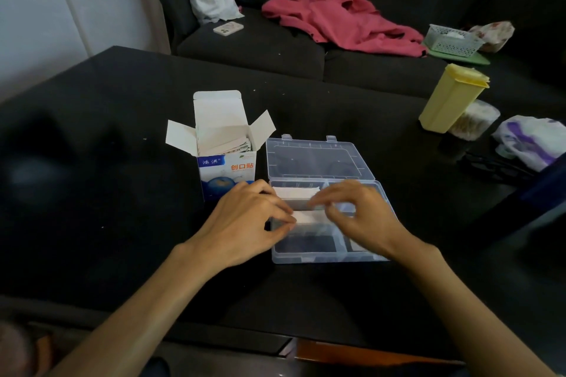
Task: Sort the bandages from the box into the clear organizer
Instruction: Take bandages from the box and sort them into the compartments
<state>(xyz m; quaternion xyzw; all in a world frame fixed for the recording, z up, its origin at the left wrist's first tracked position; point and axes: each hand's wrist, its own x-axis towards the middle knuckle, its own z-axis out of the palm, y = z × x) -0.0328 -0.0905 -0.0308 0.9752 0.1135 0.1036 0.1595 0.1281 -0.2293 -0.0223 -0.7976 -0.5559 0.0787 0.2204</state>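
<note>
Both hands over the clear organizer (324, 254), one bandage strip (307, 217) between them.

My left hand (245, 220) pinches the strip's left end, fingers curled; my right hand (355, 214) has curled fingers at its right end, blurred, so the contact there is hard to read. Strip sits over a middle compartment; I can't tell whether it touches the floor. Another white stack (295, 192) lies in the far-left compartment. My right hand hides the right-side cells. Box (226, 159) stands open just left of the organizer on the black table (122, 254), more bandages inside, count unreadable.
</note>
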